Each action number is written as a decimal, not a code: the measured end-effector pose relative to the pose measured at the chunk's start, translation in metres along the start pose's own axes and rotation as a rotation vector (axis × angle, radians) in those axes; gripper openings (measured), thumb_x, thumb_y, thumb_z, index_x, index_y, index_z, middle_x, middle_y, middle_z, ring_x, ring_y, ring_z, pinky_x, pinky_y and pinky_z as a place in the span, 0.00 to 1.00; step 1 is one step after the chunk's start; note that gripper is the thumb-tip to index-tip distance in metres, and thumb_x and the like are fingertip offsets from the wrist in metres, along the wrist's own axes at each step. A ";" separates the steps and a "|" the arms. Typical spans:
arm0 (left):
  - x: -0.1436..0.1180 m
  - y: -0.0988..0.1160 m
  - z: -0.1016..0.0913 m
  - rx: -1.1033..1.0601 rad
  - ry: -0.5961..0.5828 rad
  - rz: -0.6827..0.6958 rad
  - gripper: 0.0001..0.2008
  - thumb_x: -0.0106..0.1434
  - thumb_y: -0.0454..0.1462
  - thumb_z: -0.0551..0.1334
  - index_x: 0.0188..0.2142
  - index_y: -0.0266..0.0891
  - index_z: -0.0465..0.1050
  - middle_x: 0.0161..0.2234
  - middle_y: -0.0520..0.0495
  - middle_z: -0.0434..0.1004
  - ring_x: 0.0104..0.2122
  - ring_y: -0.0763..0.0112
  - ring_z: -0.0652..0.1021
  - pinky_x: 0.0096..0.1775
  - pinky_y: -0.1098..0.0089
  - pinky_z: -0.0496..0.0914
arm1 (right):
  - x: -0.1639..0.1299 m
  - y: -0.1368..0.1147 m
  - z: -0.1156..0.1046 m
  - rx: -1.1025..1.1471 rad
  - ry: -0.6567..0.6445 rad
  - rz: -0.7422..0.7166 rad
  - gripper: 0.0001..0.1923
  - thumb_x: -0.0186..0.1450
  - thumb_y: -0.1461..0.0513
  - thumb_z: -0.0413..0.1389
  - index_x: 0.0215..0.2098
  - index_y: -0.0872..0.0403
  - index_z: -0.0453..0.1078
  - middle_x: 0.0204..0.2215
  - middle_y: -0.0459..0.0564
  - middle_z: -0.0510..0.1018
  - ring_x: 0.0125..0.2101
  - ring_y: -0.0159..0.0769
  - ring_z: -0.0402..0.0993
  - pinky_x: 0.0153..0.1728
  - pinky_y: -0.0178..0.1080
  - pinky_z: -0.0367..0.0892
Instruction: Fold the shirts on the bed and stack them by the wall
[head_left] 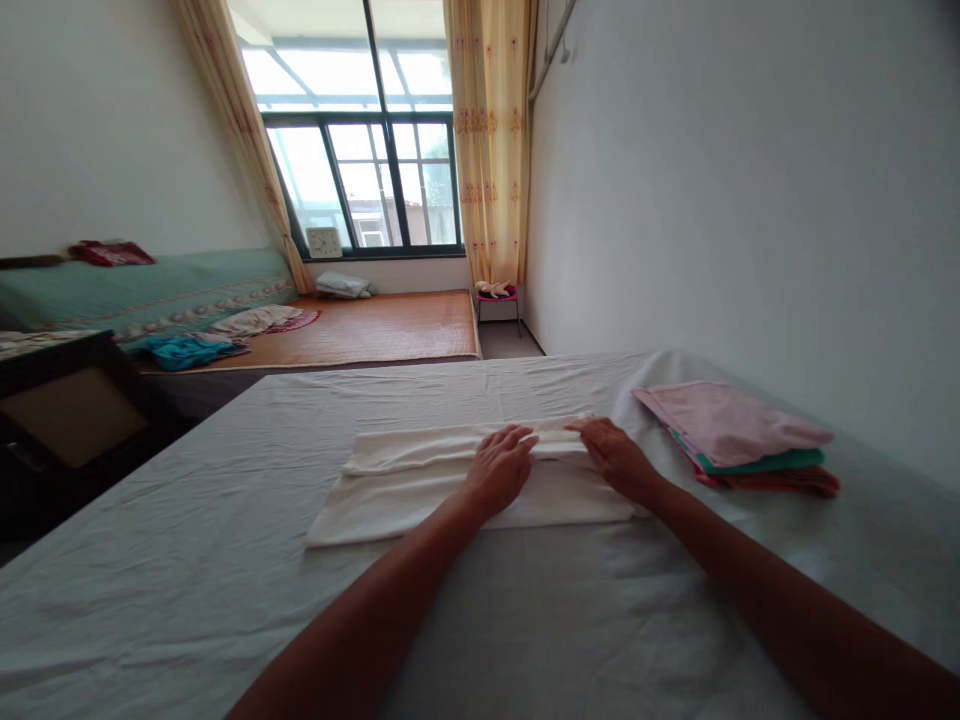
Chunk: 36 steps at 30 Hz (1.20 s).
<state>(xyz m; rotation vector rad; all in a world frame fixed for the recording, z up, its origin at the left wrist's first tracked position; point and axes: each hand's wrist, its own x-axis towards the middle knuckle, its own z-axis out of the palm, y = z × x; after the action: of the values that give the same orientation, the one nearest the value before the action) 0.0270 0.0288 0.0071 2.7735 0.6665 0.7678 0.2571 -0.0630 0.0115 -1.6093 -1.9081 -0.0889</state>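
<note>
A partly folded cream-white cloth [420, 480] lies flat on the middle of a bed covered by a pale grey-white wrinkled sheet [225, 560]. Both of the person's bare hands rest palm-down on the right part of this cloth, side by side and just apart. The left hand [499, 468] presses on the folded upper band of the cloth, its fingers [517, 436] stretched out flat and released, grasping nothing. The right hand [616, 455] lies beside it at the cloth's right end, its fingers [589, 428] likewise flat and spread on the fabric, not clenched.

To the right of the cloth, near the wall side of the bed, sits a small stack of folded fabrics [739, 440], pink on top with green and red layers beneath, close to the right hand but apart from it. Beyond the bed stand a second bed with a brown woven mat [375, 328], a dark-framed window [367, 150] and yellow patterned curtains [487, 140].
</note>
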 end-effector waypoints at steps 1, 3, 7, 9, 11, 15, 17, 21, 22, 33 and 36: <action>-0.003 0.001 0.002 -0.004 -0.067 0.026 0.21 0.67 0.41 0.52 0.58 0.48 0.63 0.59 0.45 0.64 0.60 0.60 0.61 0.59 0.55 0.55 | -0.002 -0.006 0.005 -0.011 -0.119 -0.061 0.22 0.69 0.55 0.42 0.60 0.48 0.61 0.57 0.51 0.69 0.58 0.43 0.60 0.59 0.50 0.53; -0.007 -0.001 0.003 -0.006 -0.167 0.044 0.22 0.67 0.44 0.52 0.60 0.49 0.61 0.60 0.46 0.62 0.61 0.59 0.61 0.60 0.53 0.54 | -0.009 -0.012 0.013 -0.038 -0.306 -0.093 0.27 0.68 0.51 0.44 0.64 0.46 0.55 0.62 0.49 0.62 0.62 0.43 0.53 0.61 0.50 0.50; -0.014 -0.009 0.000 0.007 -0.182 0.041 0.19 0.69 0.44 0.47 0.55 0.51 0.67 0.59 0.49 0.66 0.60 0.62 0.62 0.59 0.55 0.55 | -0.020 -0.001 0.014 -0.044 -0.440 -0.048 0.28 0.70 0.48 0.39 0.65 0.46 0.53 0.64 0.46 0.56 0.64 0.40 0.48 0.63 0.48 0.46; -0.016 -0.010 -0.002 0.004 -0.156 0.028 0.19 0.69 0.44 0.47 0.53 0.51 0.70 0.57 0.50 0.68 0.59 0.63 0.63 0.59 0.57 0.56 | -0.023 0.009 0.011 -0.042 -0.416 -0.030 0.27 0.70 0.49 0.38 0.64 0.47 0.56 0.63 0.47 0.58 0.64 0.40 0.50 0.63 0.48 0.47; -0.018 -0.010 -0.002 -0.010 -0.139 0.026 0.19 0.69 0.44 0.46 0.51 0.51 0.71 0.56 0.50 0.69 0.59 0.64 0.64 0.59 0.58 0.56 | -0.026 0.017 0.010 -0.056 -0.372 -0.014 0.27 0.70 0.49 0.39 0.63 0.48 0.57 0.63 0.49 0.59 0.63 0.41 0.51 0.62 0.49 0.48; -0.017 -0.020 -0.003 -0.014 -0.110 -0.061 0.22 0.69 0.44 0.46 0.58 0.44 0.64 0.60 0.44 0.63 0.60 0.64 0.62 0.60 0.61 0.56 | -0.031 0.026 0.016 -0.070 -0.330 -0.028 0.27 0.69 0.49 0.40 0.64 0.46 0.56 0.63 0.48 0.59 0.63 0.41 0.52 0.62 0.50 0.50; -0.016 -0.033 -0.009 0.046 -0.111 -0.214 0.24 0.69 0.44 0.46 0.60 0.39 0.60 0.63 0.38 0.57 0.62 0.60 0.60 0.61 0.59 0.54 | -0.033 0.030 0.020 -0.072 -0.323 -0.044 0.27 0.69 0.49 0.40 0.64 0.46 0.55 0.63 0.48 0.59 0.63 0.41 0.51 0.62 0.51 0.49; -0.030 -0.066 -0.035 0.182 -0.258 -0.501 0.28 0.68 0.48 0.44 0.62 0.36 0.57 0.65 0.36 0.51 0.64 0.53 0.54 0.61 0.53 0.51 | -0.034 0.035 0.024 -0.084 -0.312 -0.067 0.27 0.69 0.49 0.40 0.64 0.47 0.55 0.63 0.48 0.59 0.63 0.41 0.52 0.62 0.51 0.50; -0.038 -0.073 -0.042 0.216 -0.291 -0.532 0.30 0.68 0.50 0.44 0.63 0.36 0.55 0.65 0.36 0.50 0.64 0.53 0.52 0.61 0.53 0.50 | -0.034 0.035 0.024 -0.089 -0.311 -0.069 0.27 0.69 0.49 0.40 0.64 0.47 0.55 0.63 0.49 0.59 0.63 0.41 0.52 0.62 0.51 0.51; -0.133 -0.135 -0.114 0.386 -0.142 -0.882 0.22 0.68 0.41 0.47 0.57 0.39 0.64 0.62 0.40 0.58 0.62 0.60 0.59 0.59 0.60 0.54 | -0.034 0.034 0.024 -0.108 -0.324 -0.053 0.29 0.69 0.48 0.39 0.63 0.50 0.59 0.62 0.49 0.60 0.63 0.41 0.52 0.62 0.49 0.50; -0.128 -0.141 -0.130 0.359 -0.117 -0.924 0.21 0.62 0.39 0.56 0.53 0.34 0.67 0.55 0.36 0.69 0.56 0.59 0.67 0.54 0.64 0.61 | -0.034 0.034 0.020 -0.051 -0.272 -0.046 0.28 0.68 0.48 0.40 0.60 0.52 0.63 0.60 0.51 0.64 0.61 0.42 0.56 0.61 0.49 0.53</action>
<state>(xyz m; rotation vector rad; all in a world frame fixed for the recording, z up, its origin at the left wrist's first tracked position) -0.1918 0.1012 0.0197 2.2922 1.9829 0.2883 0.2810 -0.0748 -0.0328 -1.6814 -2.1642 0.0657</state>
